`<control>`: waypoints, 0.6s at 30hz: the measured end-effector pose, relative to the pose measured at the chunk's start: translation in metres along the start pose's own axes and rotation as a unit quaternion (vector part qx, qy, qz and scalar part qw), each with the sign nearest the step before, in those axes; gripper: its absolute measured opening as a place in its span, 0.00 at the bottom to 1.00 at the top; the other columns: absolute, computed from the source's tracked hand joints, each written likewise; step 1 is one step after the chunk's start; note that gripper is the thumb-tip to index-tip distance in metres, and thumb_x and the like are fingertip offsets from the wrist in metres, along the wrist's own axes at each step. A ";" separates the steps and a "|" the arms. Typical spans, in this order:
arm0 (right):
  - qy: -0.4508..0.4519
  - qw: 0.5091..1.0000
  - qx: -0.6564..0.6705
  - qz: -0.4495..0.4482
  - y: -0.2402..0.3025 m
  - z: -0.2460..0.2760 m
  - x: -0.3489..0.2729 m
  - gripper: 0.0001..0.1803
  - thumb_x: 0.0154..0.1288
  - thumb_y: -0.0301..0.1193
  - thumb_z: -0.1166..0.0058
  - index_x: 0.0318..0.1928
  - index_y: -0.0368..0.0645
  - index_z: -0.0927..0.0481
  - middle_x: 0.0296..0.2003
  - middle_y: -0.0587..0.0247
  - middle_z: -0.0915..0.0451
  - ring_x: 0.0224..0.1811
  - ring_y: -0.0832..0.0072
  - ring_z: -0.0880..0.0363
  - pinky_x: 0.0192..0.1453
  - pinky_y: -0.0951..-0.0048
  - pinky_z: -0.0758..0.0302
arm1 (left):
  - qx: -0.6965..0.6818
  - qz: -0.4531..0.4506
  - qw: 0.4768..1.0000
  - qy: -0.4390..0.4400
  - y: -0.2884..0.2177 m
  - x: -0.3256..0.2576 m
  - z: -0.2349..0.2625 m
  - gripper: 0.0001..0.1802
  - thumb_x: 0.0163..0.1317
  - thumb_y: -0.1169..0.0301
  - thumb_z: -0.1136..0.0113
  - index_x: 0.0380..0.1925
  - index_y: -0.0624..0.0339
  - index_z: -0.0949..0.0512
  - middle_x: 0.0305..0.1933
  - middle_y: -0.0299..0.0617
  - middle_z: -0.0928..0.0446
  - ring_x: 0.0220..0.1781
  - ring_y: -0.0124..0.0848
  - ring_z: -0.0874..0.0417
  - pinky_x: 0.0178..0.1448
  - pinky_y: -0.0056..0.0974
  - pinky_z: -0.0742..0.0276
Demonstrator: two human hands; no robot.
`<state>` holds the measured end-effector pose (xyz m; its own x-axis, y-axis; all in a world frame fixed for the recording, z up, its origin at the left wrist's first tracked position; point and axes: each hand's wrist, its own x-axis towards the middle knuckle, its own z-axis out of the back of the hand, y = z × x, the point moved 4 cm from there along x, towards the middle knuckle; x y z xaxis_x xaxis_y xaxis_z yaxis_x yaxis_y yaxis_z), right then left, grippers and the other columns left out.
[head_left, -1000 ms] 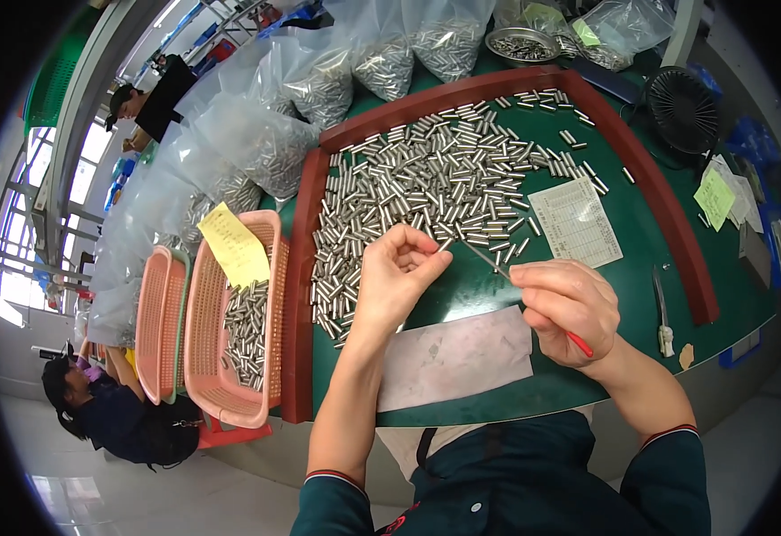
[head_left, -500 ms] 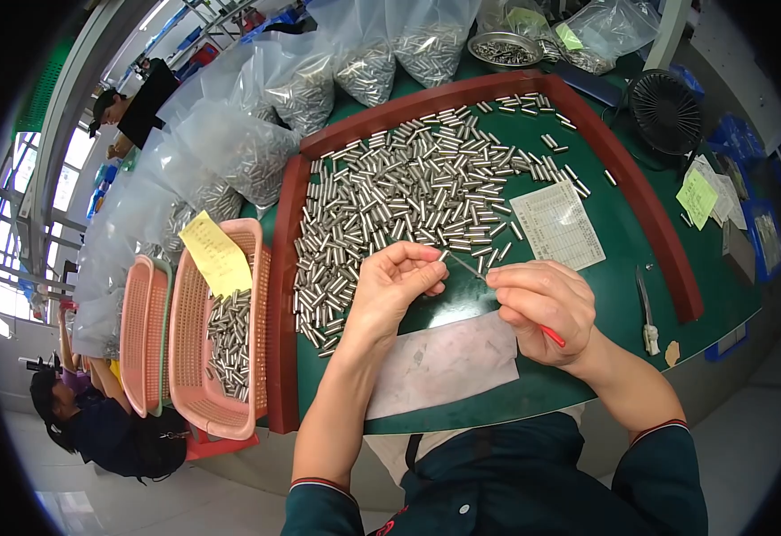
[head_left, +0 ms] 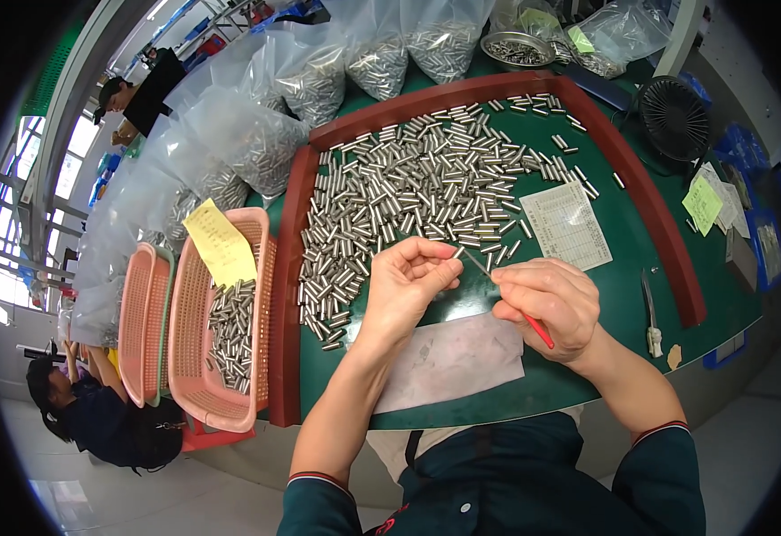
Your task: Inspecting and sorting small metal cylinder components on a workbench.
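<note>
My left hand (head_left: pixel 413 281) is nearly closed, thumb and forefinger pinching a small metal pin (head_left: pixel 458 254) at their tips, above the green tabletop (head_left: pixel 622 308). My right hand (head_left: pixel 551 304) is curled around a thin red-handled tool (head_left: pixel 538 331), its slender tip pointing at the pin; whether they touch, I can't tell. Beyond my hands lies a spread of loose pins (head_left: pixel 417 179), and below them a pale cloth (head_left: pixel 453 362). A pink basket (head_left: pixel 263 357) holding more pins stands to my left.

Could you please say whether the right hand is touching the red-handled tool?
Touching: the head view shows the right hand gripping the red-handled tool.
</note>
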<state>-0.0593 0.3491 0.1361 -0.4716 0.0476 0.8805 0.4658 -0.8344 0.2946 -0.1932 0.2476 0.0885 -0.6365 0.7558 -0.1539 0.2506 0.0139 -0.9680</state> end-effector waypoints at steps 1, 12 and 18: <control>-0.012 1.000 0.007 0.001 -0.001 -0.001 0.000 0.14 0.43 0.30 0.35 0.29 0.39 0.26 0.28 0.59 0.22 0.27 0.68 0.21 0.26 0.76 0.26 | -0.004 -0.004 1.000 -0.001 0.000 0.000 -0.001 0.06 0.52 0.80 0.40 0.31 0.67 0.24 0.29 0.40 0.22 0.27 0.22 0.22 0.34 0.24 0.25; 0.035 0.994 0.017 -0.105 0.007 -0.003 -0.010 0.09 0.62 0.20 0.57 0.43 0.29 0.30 0.34 0.45 0.22 0.36 0.56 0.20 0.41 0.66 0.23 | -0.125 0.072 0.989 0.036 0.020 0.000 -0.003 0.11 0.51 0.77 0.40 0.35 0.68 0.27 0.30 0.43 0.22 0.29 0.26 0.21 0.34 0.27 0.25; 0.005 0.995 0.052 -0.089 0.010 0.005 -0.015 0.08 0.63 0.24 0.54 0.40 0.30 0.29 0.36 0.39 0.23 0.38 0.55 0.22 0.43 0.63 0.24 | -0.146 0.019 0.986 0.079 0.013 0.001 -0.007 0.08 0.51 0.78 0.41 0.32 0.68 0.26 0.28 0.41 0.23 0.27 0.25 0.21 0.32 0.26 0.26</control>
<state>-0.0437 0.3430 0.1278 -0.5616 0.1838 0.8068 0.4484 -0.7519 0.4834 -0.1855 0.2525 0.0769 -0.5065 0.8519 -0.1333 0.4862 0.1546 -0.8600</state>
